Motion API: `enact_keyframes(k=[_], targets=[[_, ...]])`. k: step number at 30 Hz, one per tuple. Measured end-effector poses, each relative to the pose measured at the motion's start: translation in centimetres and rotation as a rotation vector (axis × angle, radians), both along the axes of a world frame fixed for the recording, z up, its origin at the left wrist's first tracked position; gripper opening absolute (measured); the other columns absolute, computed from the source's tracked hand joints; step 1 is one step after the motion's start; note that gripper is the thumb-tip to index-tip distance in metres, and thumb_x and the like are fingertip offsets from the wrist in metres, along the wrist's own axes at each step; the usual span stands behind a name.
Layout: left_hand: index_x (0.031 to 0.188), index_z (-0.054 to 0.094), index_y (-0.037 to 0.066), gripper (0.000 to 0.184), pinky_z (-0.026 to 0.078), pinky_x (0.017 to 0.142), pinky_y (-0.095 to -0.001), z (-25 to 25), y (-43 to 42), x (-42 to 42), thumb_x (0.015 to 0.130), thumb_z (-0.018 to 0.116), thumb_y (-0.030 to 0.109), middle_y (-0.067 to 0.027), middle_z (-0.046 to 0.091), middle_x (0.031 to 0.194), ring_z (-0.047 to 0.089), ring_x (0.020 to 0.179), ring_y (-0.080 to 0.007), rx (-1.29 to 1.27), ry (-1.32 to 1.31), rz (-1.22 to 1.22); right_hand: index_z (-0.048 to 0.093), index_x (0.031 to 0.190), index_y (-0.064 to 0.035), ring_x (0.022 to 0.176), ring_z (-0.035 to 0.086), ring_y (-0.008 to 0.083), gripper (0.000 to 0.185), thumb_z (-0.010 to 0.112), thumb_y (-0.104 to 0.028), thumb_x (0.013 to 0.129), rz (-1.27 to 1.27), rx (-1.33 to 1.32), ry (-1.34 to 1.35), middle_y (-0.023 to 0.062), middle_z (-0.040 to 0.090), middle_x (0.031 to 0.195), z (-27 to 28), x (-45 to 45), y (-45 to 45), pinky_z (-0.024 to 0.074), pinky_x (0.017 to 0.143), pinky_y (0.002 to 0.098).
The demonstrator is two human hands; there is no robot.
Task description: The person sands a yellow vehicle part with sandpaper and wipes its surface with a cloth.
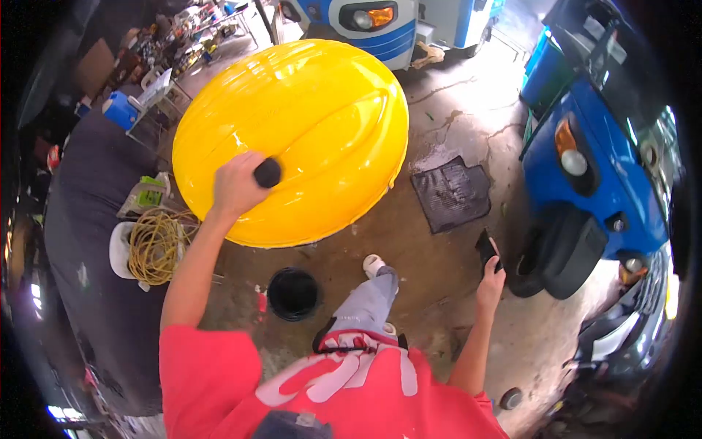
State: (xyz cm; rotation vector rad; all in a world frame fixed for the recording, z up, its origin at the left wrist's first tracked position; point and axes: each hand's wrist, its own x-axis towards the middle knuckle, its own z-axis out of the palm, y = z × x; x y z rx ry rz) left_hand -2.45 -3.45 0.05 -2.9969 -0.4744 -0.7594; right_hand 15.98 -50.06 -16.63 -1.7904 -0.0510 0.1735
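A large glossy yellow panel stands at waist height ahead of me, its surface wet-looking with bright reflections. My left hand grips a round black pad over the left-middle part of the panel. Off to the right, away from the panel, my right hand is closed around a dark flat tool, held low above the floor. Below the panel's front edge a black bucket sits on the floor; what it contains is too dark to tell.
A coiled yellow hose lies on a white container at the left. A black floor mat lies right of the panel. Blue vehicles stand at the right and back. A dark covered shape fills the left side.
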Motion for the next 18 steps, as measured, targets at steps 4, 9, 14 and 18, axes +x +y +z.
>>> enact_keyframes(k=[4,9,14,18], targets=[[0.085,0.066,0.009,0.02,0.055,0.069,-0.0456,-1.2,0.2,-5.9,0.073,0.079,0.019,-0.0133,0.068,0.082,0.068,0.078,-0.036,-0.048,-0.021,0.131,0.058,0.139,0.0024,0.118,0.057,0.0203,0.05,0.044,-0.036,0.111,0.15,0.076,0.045,0.0137,0.065,0.132,-4.2,-9.2,-0.2,0.0403,0.106,0.0334],[0.082,0.068,0.011,0.026,0.054,0.067,-0.0477,-2.9,-3.6,7.5,0.08,0.076,0.035,-0.0159,0.071,0.084,0.068,0.077,-0.0392,-0.02,-0.128,-0.051,0.061,0.137,-0.002,0.1,0.059,0.0158,0.043,0.044,-0.031,0.11,0.171,0.051,0.3,0.0106,0.068,0.116,-6.0,-21.5,0.2,0.0475,0.09,0.0295],[0.089,0.067,0.01,0.025,0.054,0.077,-0.0485,-5.2,-9.6,9.8,0.076,0.075,0.03,-0.0149,0.07,0.094,0.067,0.092,-0.0374,-0.065,-0.039,-0.379,0.063,0.128,0.0061,0.108,0.062,0.0184,0.048,0.046,-0.034,0.11,-0.005,-0.018,0.299,0.0118,0.071,0.115,-11.9,-30.5,-2.4,0.0452,0.099,0.032],[0.094,0.061,0.009,0.039,0.054,0.081,-0.0481,-15.8,-12.5,-5.5,0.069,0.08,0.031,-0.0131,0.064,0.096,0.065,0.093,-0.0356,-0.262,0.227,-0.622,0.067,0.117,0.0068,0.092,0.06,0.0185,0.049,0.049,-0.038,0.108,-0.213,-0.16,0.414,0.0077,0.07,0.1,-18.8,-38.7,-2.5,0.0484,0.087,0.0358]])
